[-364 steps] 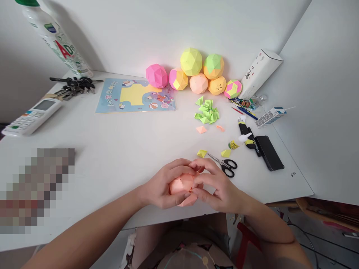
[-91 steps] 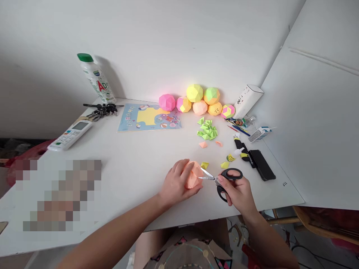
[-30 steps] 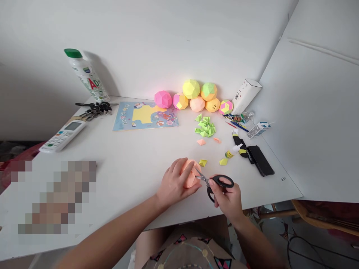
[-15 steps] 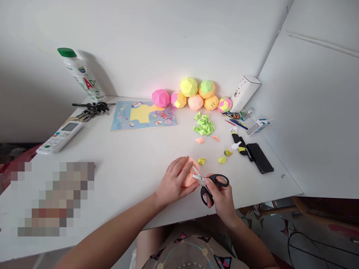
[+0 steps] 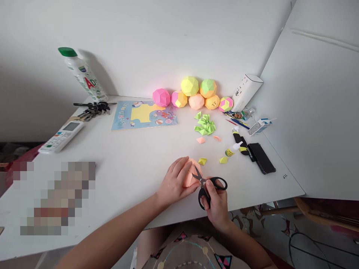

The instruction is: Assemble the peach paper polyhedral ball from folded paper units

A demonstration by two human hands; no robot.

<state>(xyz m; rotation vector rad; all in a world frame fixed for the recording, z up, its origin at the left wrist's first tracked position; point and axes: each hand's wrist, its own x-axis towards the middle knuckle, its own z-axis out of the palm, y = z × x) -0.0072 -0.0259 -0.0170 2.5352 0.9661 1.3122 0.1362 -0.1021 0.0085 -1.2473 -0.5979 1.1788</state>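
My left hand (image 5: pixel 174 181) is wrapped round a peach-coloured faceted paper ball (image 5: pixel 189 178), pressing it on the table near the front edge. My right hand (image 5: pixel 217 201) grips black-handled scissors (image 5: pixel 201 181) by their loops. The blades are parted, and their tips lie over the ball's near right side. Whether they touch the paper I cannot tell. Just beyond the ball lie two yellow folded paper pieces, one yellow piece (image 5: pixel 202 161) close by and another yellow piece (image 5: pixel 223 160) to its right. My left fingers hide much of the ball.
Several finished paper balls (image 5: pixel 190 86) stand against the wall, behind green folded pieces (image 5: pixel 205 125). To the right are a glue bottle (image 5: pixel 230 151), a black phone (image 5: pixel 262 158) and a small carton (image 5: pixel 259 127). A remote (image 5: pixel 61 137), keys (image 5: pixel 94 109) and a bottle (image 5: pixel 85 78) occupy the left.
My right hand and the scissors have shifted slightly left and turned, so the blades look darker and point more upward. My left hand keeps its hold on the ball.
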